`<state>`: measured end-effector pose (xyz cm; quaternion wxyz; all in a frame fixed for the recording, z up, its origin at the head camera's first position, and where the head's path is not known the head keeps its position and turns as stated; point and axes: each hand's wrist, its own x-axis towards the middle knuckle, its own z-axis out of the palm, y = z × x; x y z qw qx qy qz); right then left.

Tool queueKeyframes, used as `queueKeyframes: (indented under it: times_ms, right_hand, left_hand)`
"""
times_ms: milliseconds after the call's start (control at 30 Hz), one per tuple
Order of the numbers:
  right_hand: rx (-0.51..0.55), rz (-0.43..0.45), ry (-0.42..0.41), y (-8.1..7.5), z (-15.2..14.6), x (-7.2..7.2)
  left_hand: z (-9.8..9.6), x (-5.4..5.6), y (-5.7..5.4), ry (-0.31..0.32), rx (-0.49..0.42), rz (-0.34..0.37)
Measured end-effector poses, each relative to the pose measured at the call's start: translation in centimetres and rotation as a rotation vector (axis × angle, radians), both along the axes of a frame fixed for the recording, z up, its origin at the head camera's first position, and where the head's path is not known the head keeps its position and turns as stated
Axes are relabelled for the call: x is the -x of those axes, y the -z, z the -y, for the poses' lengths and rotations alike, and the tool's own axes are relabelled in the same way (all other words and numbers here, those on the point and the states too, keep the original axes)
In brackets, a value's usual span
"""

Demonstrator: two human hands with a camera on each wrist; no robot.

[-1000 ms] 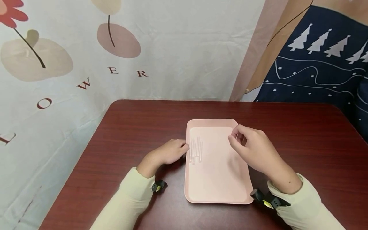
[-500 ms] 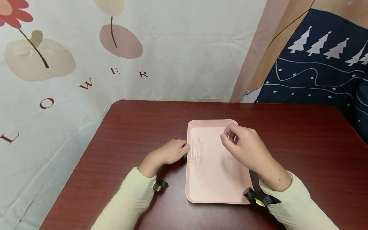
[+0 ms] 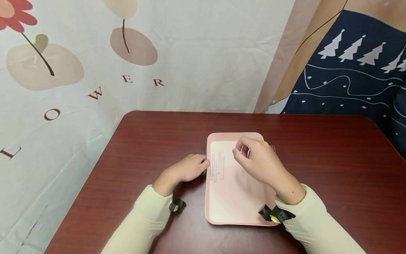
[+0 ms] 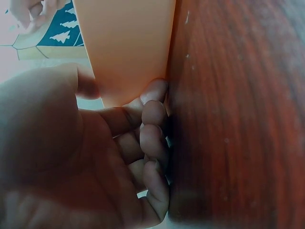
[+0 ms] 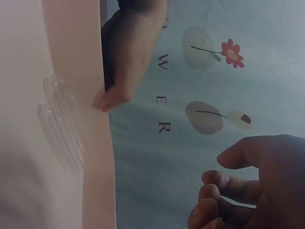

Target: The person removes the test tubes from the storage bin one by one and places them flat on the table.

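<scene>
Several thin clear tubes with rounded ends lie side by side along the left of a pink tray. My left hand grips the tray's left rim. The left wrist view has its thumb over the rim and its curled fingers low against the tray's side, by the tabletop. Above the tray's upper right part, my right hand hovers with loosely bent fingers. In the right wrist view its thumb and fingertips are apart, with nothing seen between them. The tubes lie apart from this hand.
Something clear and thin shows just beyond the right hand, mostly hidden by it. The tray rests on a dark red wooden table. Behind the table hang a pale printed cloth and a navy cloth with white trees.
My right hand has moved left over the tray, from its right edge toward the tubes. A clear object has come into sight on its right. The left hand stays on the rim.
</scene>
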<state>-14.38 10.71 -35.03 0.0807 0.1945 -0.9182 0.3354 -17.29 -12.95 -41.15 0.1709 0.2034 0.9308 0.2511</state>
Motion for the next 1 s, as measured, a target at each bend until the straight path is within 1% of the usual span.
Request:
queueKeyframes:
  times_ms: [167,400,567,733,1000]
  right_hand:
    - [-0.02,0.01,-0.017,0.7,0.8,0.4]
    - [-0.088,0.037,-0.02,1.4,1.8,0.7]
    - [-0.128,0.09,-0.025,1.8,2.4,1.0]
    - [-0.164,0.155,-0.064,2.4,3.0,1.4]
    - [-0.183,0.177,-0.095,3.3,4.0,1.9]
  left_hand:
    - [-0.1,0.0,0.0,-0.005,-0.006,0.006]
    - [0.0,0.1,0.1,-0.016,0.003,0.008]
    - [0.0,0.0,0.1,-0.018,0.008,0.006]
    - [0.0,0.0,0.0,-0.017,0.006,0.004]
    - [0.0,-0.2,-0.2,-0.013,0.006,0.006]
